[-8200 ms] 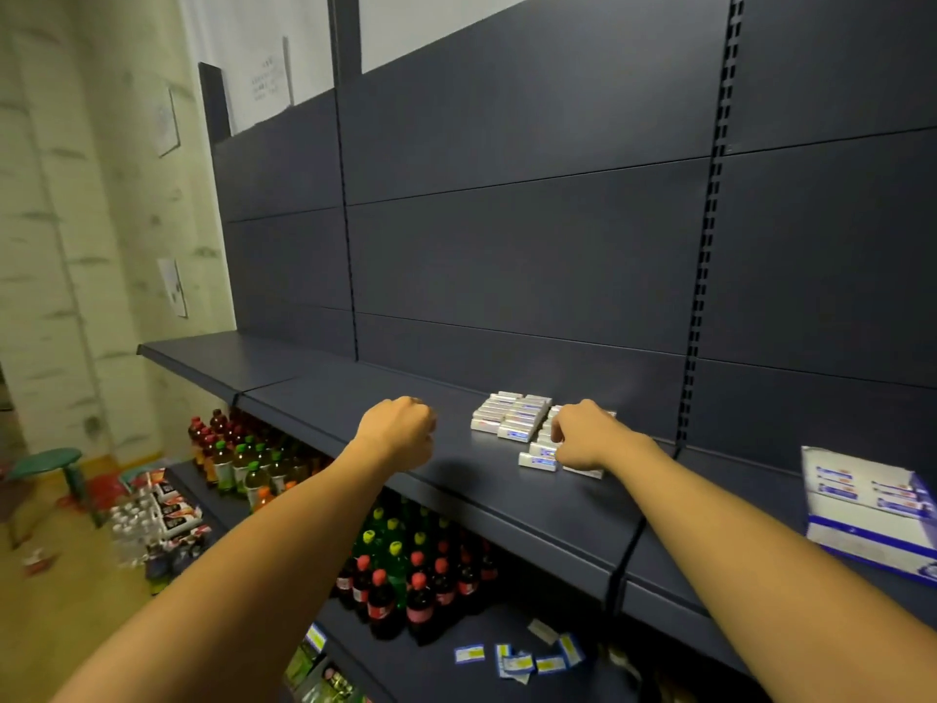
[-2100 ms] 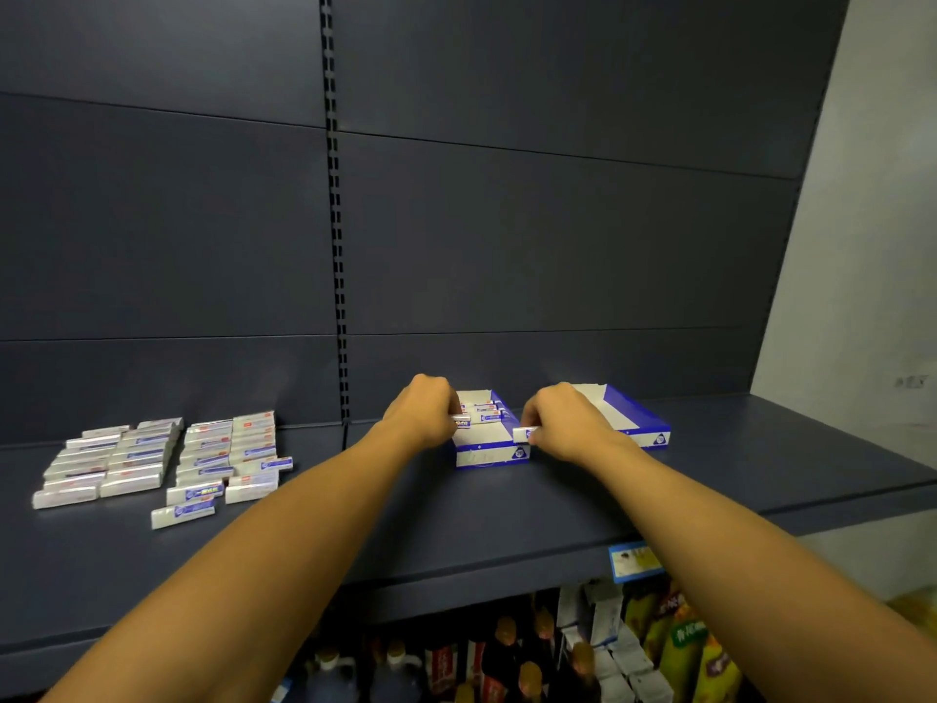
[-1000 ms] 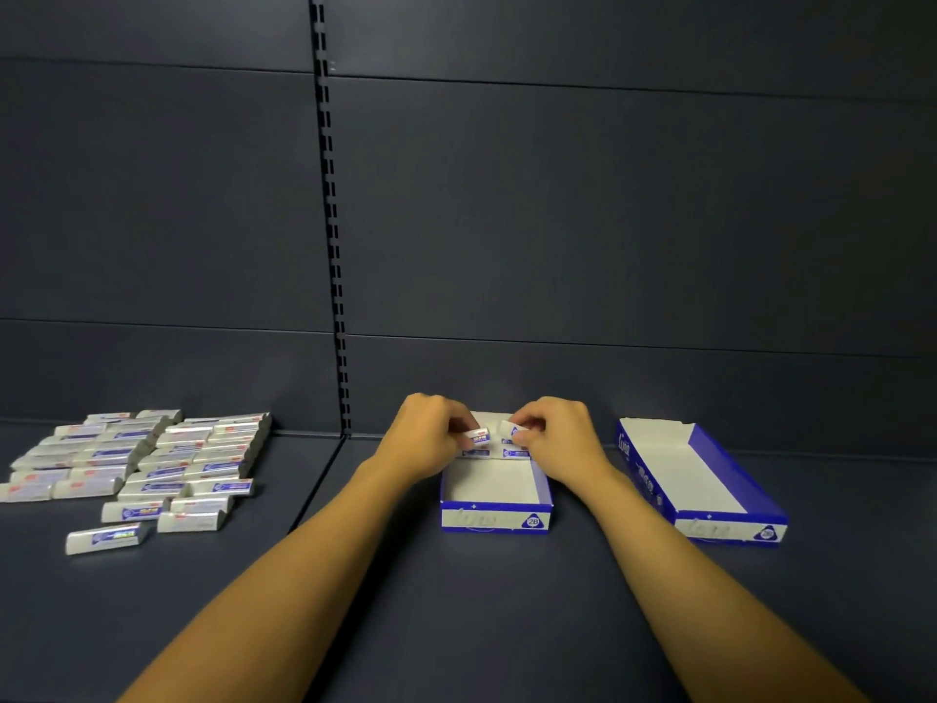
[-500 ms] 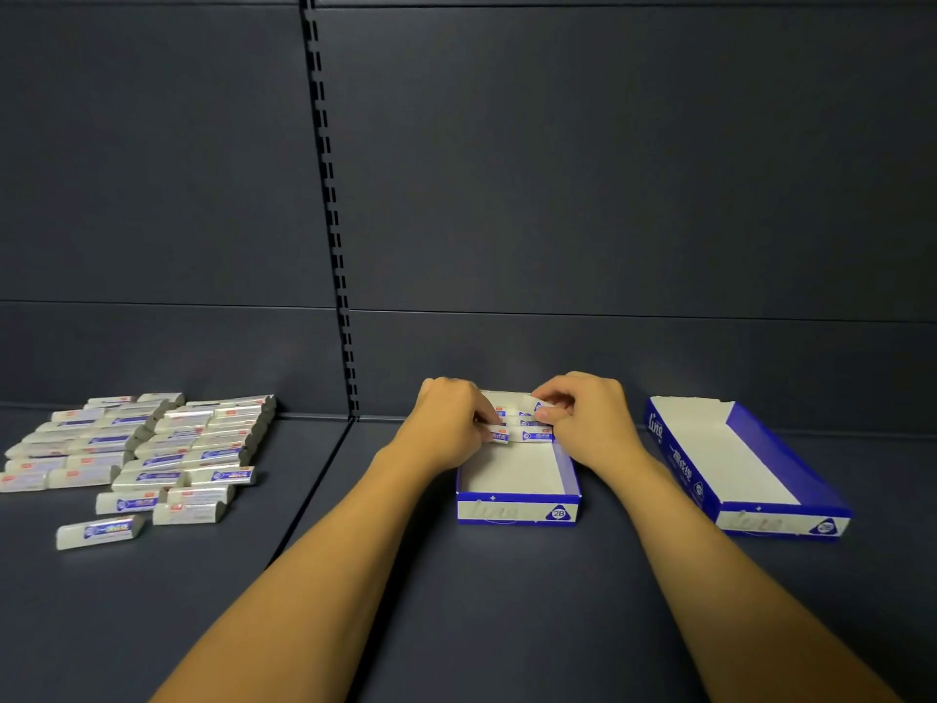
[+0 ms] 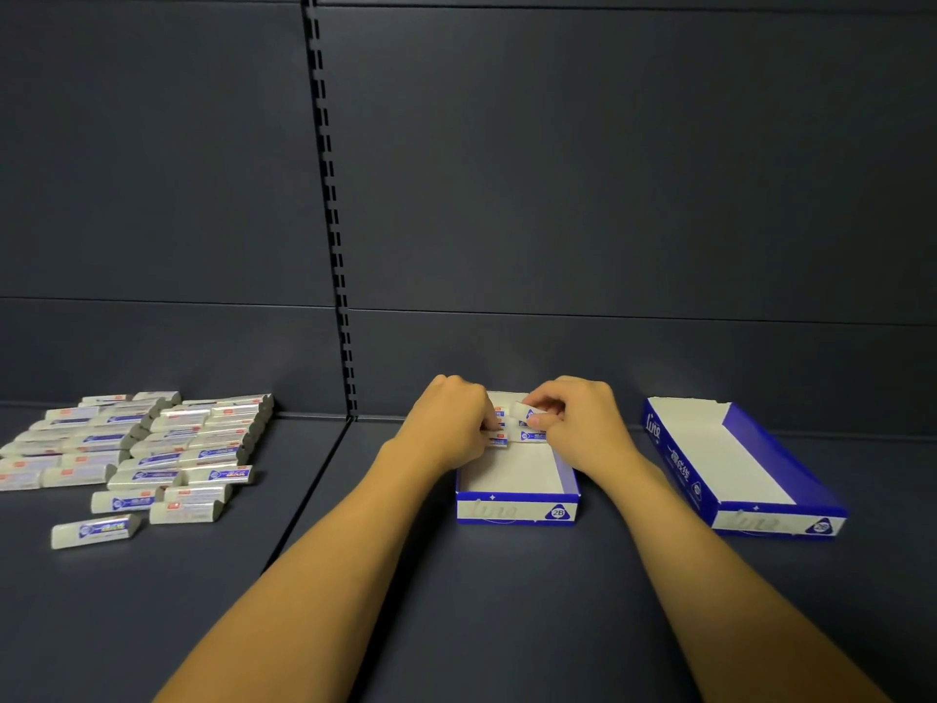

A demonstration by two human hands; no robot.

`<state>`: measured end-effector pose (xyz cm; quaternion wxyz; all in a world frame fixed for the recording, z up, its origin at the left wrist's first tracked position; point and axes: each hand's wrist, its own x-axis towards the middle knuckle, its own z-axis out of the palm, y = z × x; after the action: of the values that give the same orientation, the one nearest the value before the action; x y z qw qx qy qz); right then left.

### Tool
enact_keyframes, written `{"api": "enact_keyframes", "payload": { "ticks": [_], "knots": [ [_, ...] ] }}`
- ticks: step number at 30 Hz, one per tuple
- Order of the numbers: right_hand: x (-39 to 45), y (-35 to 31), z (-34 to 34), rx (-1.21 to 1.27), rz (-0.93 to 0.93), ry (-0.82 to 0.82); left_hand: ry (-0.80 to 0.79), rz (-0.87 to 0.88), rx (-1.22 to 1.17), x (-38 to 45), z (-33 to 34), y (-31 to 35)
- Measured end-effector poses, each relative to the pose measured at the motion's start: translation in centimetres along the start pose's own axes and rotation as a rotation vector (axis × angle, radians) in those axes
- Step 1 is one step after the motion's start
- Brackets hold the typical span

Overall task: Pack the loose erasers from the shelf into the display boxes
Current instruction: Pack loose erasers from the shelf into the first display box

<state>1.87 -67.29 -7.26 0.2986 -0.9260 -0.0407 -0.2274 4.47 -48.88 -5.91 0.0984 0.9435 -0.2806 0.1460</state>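
Observation:
A blue-and-white display box (image 5: 517,509) stands open on the dark shelf in front of me, with a few erasers lined up at its far end. My left hand (image 5: 448,428) curls over the box's left rear and pinches an eraser (image 5: 499,438) at the row. My right hand (image 5: 583,423) pinches another white eraser (image 5: 525,411), tilted just above the row. A second display box (image 5: 735,479) sits to the right with only its white floor showing. Many loose wrapped erasers (image 5: 152,449) lie in rows at the left.
The shelf (image 5: 456,601) is dark grey with a tall back panel and a slotted upright (image 5: 332,220) between two bays. Bare shelf surface lies between the eraser pile and the near box, and toward the front edge.
Both hands have stayed at the far end of the near box. The right hand has lifted a tilted eraser slightly above the row; the view has shifted little.

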Motion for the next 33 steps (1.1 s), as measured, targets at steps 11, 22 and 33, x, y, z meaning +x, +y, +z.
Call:
{"api": "enact_keyframes", "payload": {
  "ticks": [11, 22, 33],
  "knots": [
    [-0.1, -0.5, -0.6, 0.001, 0.011, 0.003, -0.007, 0.014, 0.038, 0.1, 0.1, 0.4],
    [-0.4, -0.8, -1.4, 0.032, -0.002, 0.016, -0.006, -0.036, -0.153, 0.1, -0.2, -0.5],
    [-0.4, -2.2, -0.7, -0.392, -0.071, -0.141, 0.328, -0.241, -0.226, -1.4, -0.6, -4.1]
  ]
}}
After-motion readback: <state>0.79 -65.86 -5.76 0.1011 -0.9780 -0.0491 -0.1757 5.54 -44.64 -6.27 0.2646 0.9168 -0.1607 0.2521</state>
